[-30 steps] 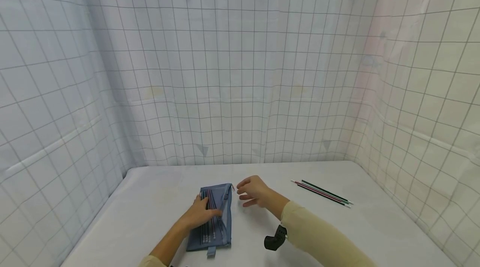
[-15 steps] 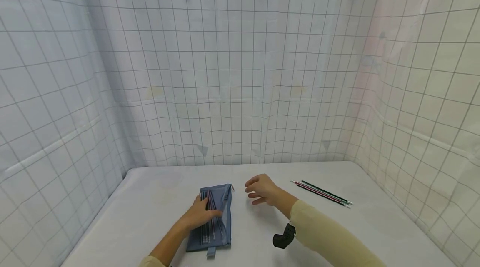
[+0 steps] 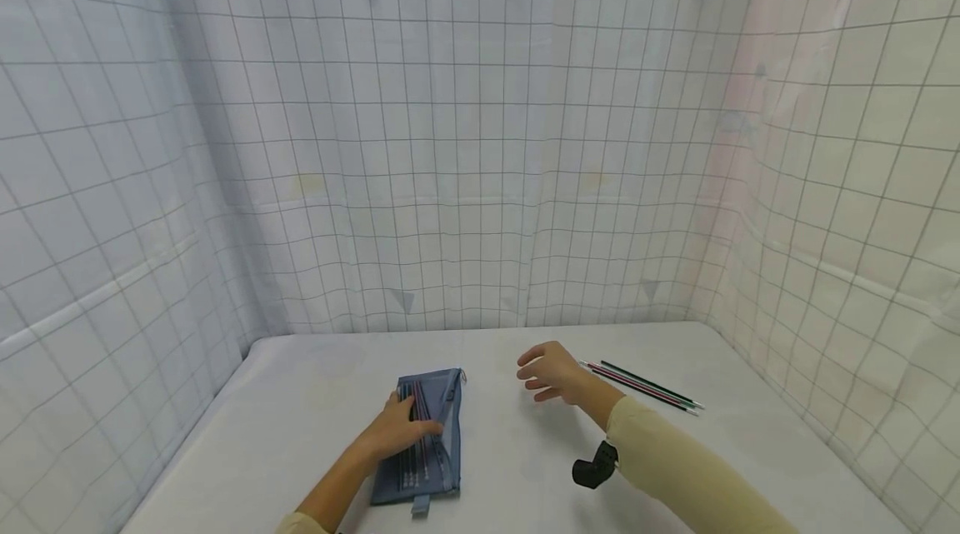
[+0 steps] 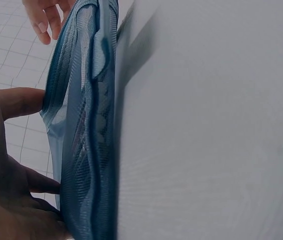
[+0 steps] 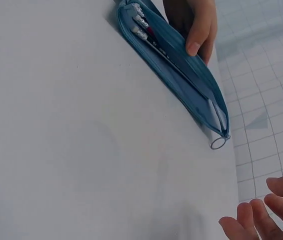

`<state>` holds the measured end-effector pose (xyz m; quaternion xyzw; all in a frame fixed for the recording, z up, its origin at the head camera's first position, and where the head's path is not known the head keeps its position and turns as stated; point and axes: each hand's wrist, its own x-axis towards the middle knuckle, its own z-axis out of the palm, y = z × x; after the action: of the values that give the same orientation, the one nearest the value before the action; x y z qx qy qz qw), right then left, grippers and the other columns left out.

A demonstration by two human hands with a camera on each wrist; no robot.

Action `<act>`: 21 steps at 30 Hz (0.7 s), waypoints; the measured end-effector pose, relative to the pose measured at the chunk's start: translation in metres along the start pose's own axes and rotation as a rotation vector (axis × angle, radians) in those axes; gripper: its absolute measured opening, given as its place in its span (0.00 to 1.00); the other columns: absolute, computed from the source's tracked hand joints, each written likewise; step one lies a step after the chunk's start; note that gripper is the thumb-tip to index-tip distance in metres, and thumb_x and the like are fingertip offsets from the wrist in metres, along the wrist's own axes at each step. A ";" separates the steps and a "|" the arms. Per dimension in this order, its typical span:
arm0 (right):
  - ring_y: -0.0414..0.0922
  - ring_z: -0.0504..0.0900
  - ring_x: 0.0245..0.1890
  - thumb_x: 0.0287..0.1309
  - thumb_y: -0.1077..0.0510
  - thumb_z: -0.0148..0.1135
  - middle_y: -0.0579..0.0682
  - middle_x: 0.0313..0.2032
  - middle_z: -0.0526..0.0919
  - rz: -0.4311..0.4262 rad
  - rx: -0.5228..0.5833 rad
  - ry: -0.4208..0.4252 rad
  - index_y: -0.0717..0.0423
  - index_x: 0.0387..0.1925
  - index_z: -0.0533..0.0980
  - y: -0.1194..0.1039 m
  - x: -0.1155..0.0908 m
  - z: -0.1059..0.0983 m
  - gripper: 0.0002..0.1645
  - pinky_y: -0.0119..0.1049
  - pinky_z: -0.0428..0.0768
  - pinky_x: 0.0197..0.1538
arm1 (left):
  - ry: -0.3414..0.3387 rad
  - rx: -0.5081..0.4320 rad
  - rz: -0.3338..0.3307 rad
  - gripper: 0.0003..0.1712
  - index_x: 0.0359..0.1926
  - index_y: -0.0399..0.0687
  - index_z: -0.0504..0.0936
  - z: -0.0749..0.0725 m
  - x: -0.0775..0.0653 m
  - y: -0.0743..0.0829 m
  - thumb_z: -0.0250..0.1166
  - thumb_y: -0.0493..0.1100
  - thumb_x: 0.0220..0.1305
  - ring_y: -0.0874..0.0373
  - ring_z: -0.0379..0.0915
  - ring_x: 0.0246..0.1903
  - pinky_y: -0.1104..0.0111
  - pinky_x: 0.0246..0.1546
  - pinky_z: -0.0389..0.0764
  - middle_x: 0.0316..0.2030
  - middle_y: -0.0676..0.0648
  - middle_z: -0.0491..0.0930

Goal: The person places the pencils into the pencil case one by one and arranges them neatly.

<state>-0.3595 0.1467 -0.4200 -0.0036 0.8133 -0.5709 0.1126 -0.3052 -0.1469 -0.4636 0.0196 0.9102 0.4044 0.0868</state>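
Note:
A blue mesh zip pencil case (image 3: 450, 467) lies flat on the table with several pencils (image 5: 157, 47) inside, their white ends showing through its unzipped mouth. My left hand (image 3: 393, 431) rests over the case and grips its upper layer; in the left wrist view the thumb (image 4: 24, 102) bears on the zip edge and the fingers press lower down, with the mouth gaping. To the right of the case, my right hand (image 3: 551, 371) hovers above the table with loosely bent fingers and nothing in them. Beyond it lie a few loose pencils (image 3: 652, 385), dark green and red.
The table (image 3: 517, 467) wears a white cloth. Behind it and at both sides hang white curtains (image 3: 480, 184) with a grid pattern. A metal ring (image 5: 218, 143) hangs at the zip's end. A black wrist device (image 3: 595, 466) sits beneath the right forearm.
My right hand has moved steadily rightward, away from the pencil case and toward the loose pencils. The left hand and the case have stayed in place.

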 end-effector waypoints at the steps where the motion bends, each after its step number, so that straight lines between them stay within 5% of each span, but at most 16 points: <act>1: 0.59 0.86 0.49 0.63 0.65 0.68 0.58 0.47 0.85 -0.002 -0.010 0.002 0.69 0.57 0.78 0.001 0.000 -0.003 0.22 0.48 0.87 0.42 | 0.000 0.000 -0.001 0.57 0.74 0.21 0.57 0.000 0.000 -0.001 0.70 0.58 0.60 0.19 0.41 0.72 0.30 0.67 0.49 0.74 0.17 0.41; 21: 0.57 0.86 0.45 0.64 0.64 0.68 0.60 0.47 0.84 -0.002 -0.138 0.115 0.71 0.56 0.77 0.038 -0.014 -0.075 0.21 0.49 0.86 0.42 | 0.008 0.011 -0.007 0.57 0.73 0.21 0.59 0.002 0.000 -0.001 0.71 0.59 0.60 0.19 0.43 0.72 0.31 0.68 0.51 0.74 0.16 0.41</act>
<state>-0.3548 0.2314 -0.4288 0.0204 0.8558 -0.5129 0.0647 -0.3046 -0.1463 -0.4658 0.0150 0.9128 0.3994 0.0845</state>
